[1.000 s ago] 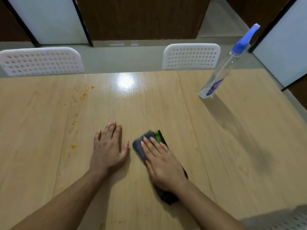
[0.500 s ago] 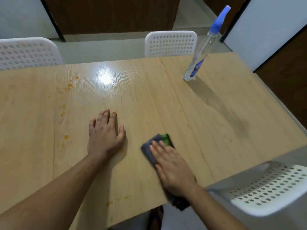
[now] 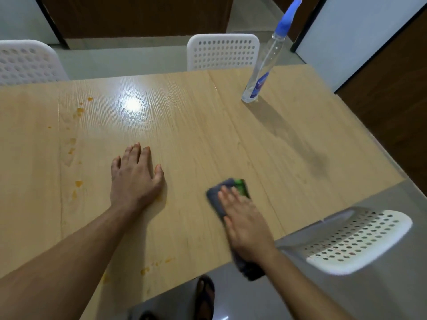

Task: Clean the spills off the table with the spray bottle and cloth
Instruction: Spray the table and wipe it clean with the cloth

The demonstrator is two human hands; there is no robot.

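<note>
A dark grey cloth (image 3: 217, 198) with a green patch lies near the front edge of the light wooden table (image 3: 208, 135). My right hand (image 3: 246, 224) presses flat on the cloth, fingers straight; its near end hangs past the table edge. My left hand (image 3: 134, 177) rests flat on the bare wood to the left of it. A clear spray bottle (image 3: 265, 63) with a blue nozzle stands upright at the far right of the table. Orange spill spots (image 3: 78, 183) run down the left part, and more orange drops (image 3: 157, 264) lie near the front edge.
Two white perforated chairs stand behind the table, one chair (image 3: 223, 51) at centre and another chair (image 3: 27, 62) at far left. A third white chair (image 3: 355, 241) sits at the near right corner. My sandalled foot (image 3: 204, 296) shows on the grey floor below.
My right hand has slid the cloth to the right and toward the near edge, away from my left hand. The view has shifted back, showing the table's front edge and a chair.
</note>
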